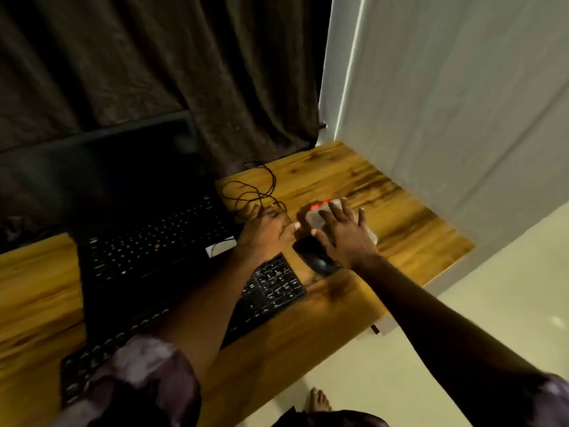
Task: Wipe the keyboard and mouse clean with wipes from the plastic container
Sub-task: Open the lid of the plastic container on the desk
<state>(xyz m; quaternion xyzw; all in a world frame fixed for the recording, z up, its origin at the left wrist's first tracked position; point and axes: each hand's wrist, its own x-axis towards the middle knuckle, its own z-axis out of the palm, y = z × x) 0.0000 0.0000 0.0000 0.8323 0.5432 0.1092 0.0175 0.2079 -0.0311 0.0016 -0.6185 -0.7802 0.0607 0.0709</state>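
A clear plastic wipe container (317,214) with a red lid edge lies on the wooden desk (409,229), behind the black mouse (317,260). My right hand (345,232) lies flat on top of the container with fingers spread. My left hand (266,228) rests beside the container's left end, thumb touching it, fingers near the tangled cable. The black keyboard (271,288) runs along the desk's front edge under my left forearm; much of it is hidden by the arm and sleeve.
An open black laptop (147,241) sits behind the keyboard. A dark thin cable (255,189) loops on the desk behind my left hand. A white item (220,246) lies by the laptop's right edge. Dark curtain behind, white wall at right, pale floor below.
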